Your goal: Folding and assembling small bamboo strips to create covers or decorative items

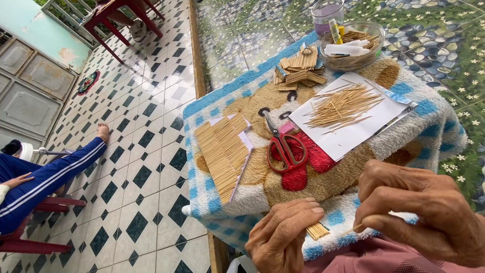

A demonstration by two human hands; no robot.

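Two hands: left hand [285, 235] clamps a stick bundle [318, 230]; right hand [424, 215] pinches one thin stick [355, 228] pointing leftward toward it.

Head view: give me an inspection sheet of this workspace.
Surface: small table draped with a blue bear-print towel.
Job's things: left hand holds a small panel of glued sticks; right hand pinches one thin stick.
Clutter: larger stick panel, red scissors, loose sticks on white paper, stacked stick pieces, glass bowl, clear jar.
Grippers: both hands closed on sticks.
Cables: nothing seen.
Surroundings: checkered tile floor; another person's blue-trousered leg; red table legs.
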